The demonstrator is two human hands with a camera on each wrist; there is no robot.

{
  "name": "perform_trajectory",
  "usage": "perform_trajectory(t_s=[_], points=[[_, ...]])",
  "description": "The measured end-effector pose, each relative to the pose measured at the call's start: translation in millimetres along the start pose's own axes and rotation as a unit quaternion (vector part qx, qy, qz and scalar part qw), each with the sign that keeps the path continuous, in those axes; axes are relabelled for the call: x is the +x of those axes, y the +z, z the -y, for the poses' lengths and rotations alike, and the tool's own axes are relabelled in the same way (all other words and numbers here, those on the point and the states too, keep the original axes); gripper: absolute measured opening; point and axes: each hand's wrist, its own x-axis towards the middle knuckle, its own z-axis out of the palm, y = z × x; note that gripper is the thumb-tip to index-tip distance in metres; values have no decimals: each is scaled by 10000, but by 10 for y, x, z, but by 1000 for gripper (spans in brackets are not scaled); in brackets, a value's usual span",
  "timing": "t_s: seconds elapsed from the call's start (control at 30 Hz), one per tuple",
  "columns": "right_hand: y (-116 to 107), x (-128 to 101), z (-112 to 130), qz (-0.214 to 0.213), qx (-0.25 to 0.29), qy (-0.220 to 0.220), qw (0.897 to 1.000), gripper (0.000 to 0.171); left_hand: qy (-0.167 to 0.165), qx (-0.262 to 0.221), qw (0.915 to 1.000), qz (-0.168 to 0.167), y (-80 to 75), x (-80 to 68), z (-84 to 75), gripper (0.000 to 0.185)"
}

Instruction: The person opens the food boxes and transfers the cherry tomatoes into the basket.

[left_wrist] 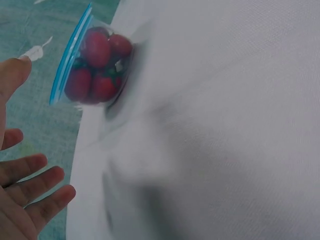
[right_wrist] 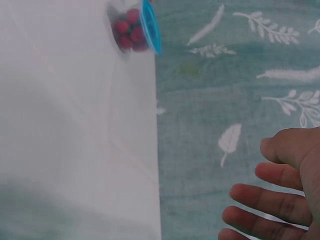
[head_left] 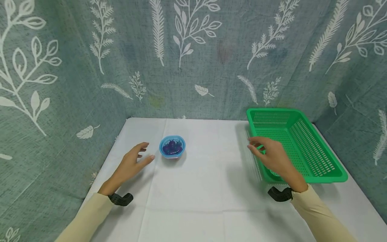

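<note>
Right now the person's left hand floats just over the white tablecloth, with its fingers spread wide and holding nothing. Just beside that hand, a little past its fingertips, sits a small clear tub with a blue lid. The hand and the tub are close but not touching. From the wrist views you can see red strawberries packed inside the tub. From above, the fruit looks dark and purple through the blue lid. The tub stands upright on the cloth, toward the back of the table and left of the middle.

Over on the other side, the right hand hangs above the near left edge of a green plastic basket. Its fingers are loose and a bit apart, and they hold nothing. I cannot tell if the hand touches the basket's rim or only hovers over it. The basket has lots of little slots in its walls and floor, and it sits at the back right of the table, well apart from the tub.

Both arms wear pale yellow sleeves, and each wrist has a black strap on it. Behind the table hangs a blue-green curtain with white leaves and twigs printed on it.
</note>
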Motion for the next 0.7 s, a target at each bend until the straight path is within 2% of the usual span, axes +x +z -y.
perform_trajectory(t_s=[0.17, 0.7], points=[[126, 56, 97, 219, 260, 54, 9994, 30, 61, -214, 9998, 9, 70, 6, 30, 77], [566, 274, 332, 455, 551, -270, 9971, 27, 42, -803, 9965, 211, 222, 112, 92, 90]])
